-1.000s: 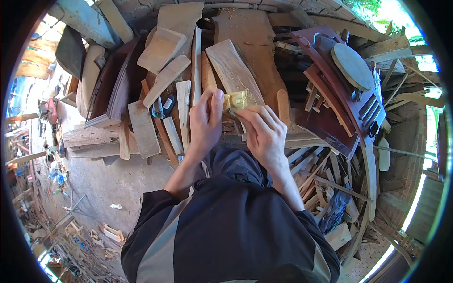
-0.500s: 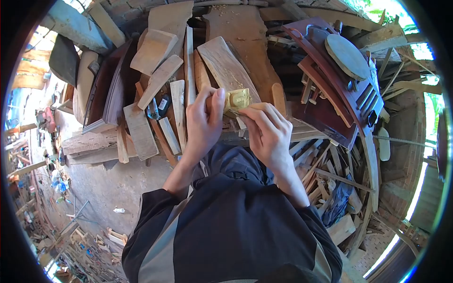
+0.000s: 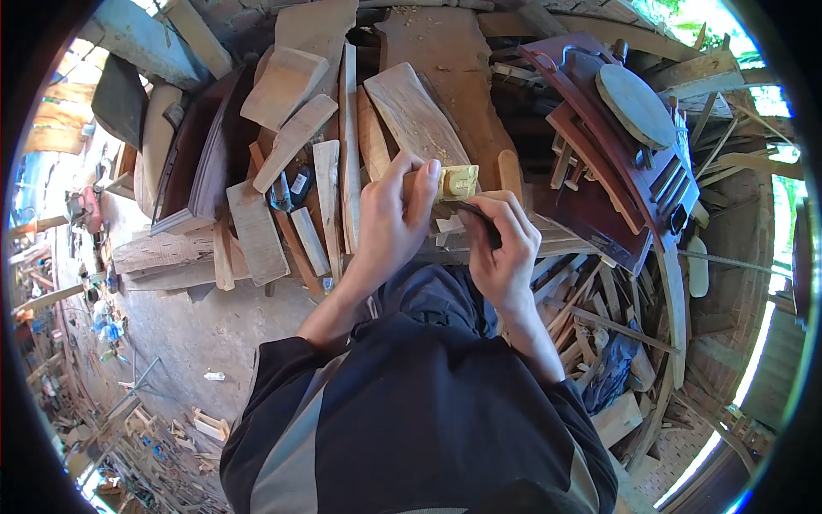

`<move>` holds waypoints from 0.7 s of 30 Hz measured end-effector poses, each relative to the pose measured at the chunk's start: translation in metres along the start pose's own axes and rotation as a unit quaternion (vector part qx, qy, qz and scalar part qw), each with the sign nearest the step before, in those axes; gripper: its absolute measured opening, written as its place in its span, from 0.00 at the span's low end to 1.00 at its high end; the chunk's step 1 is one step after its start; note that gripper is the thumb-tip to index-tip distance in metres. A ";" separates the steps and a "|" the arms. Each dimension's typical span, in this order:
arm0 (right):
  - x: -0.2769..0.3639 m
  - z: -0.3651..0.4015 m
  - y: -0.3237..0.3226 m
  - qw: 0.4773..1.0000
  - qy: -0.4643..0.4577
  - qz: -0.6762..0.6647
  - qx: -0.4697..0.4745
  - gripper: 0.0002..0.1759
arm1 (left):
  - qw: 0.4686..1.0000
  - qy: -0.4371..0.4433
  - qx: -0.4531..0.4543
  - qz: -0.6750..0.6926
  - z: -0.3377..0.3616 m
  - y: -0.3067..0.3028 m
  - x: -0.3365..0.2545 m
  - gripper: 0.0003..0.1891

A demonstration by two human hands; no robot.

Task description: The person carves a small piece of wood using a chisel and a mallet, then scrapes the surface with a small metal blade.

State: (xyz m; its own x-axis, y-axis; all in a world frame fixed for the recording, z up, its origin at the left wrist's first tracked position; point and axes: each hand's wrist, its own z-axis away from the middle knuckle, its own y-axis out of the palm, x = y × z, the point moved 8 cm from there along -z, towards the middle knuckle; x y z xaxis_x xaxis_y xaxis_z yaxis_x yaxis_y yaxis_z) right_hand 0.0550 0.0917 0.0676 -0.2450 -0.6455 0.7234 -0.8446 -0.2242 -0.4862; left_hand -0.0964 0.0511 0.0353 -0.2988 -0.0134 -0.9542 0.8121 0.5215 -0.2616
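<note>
My left hand (image 3: 394, 206) is closed round a small pale-yellow carved wooden block (image 3: 458, 182), its thumb along the near end. The block's carved face points up, and its right end sticks out past the fingers. Just below and right of it, my right hand (image 3: 503, 244) pinches a thin dark strip (image 3: 482, 218), whose kind I cannot tell. The strip's tip lies close to the block's lower edge. Behind both hands, a broad light plank (image 3: 415, 111) sprinkled with shavings leans on the bench.
Loose boards (image 3: 257, 231) crowd the bench on the left, with a small black bottle (image 3: 300, 184) among them. A dark wooden frame (image 3: 201, 163) stands farther left. On the right sit reddish-brown furniture parts (image 3: 591, 163) and a round wooden disc (image 3: 635, 107). Scrap wood (image 3: 591, 317) lies below.
Both hands have shifted slightly right in view with the block. My right hand has turned and dropped from the block's edge, so the dark strip in its fingers now shows.
</note>
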 end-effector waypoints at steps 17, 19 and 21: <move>-0.049 0.031 0.002 0.952 0.067 0.259 0.147 0.08 | 0.989 0.046 -0.133 -0.036 -0.009 -0.047 -0.014 0.15; -0.024 0.016 -0.005 0.976 0.045 0.194 0.093 0.08 | 0.990 0.047 -0.123 -0.051 -0.009 -0.045 -0.008 0.16; 0.005 -0.003 -0.016 0.995 -0.004 0.100 -0.005 0.09 | 0.995 0.032 -0.086 -0.041 -0.012 -0.029 -0.004 0.15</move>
State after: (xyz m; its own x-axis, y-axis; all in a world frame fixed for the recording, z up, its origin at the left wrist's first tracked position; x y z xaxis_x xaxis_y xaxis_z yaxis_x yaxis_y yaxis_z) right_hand 0.0661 0.0942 0.0804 -0.4039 -0.6827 0.6090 -0.7846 -0.0838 -0.6143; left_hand -0.1245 0.0467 0.0484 -0.3968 -0.0099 -0.9178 0.6870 0.6599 -0.3042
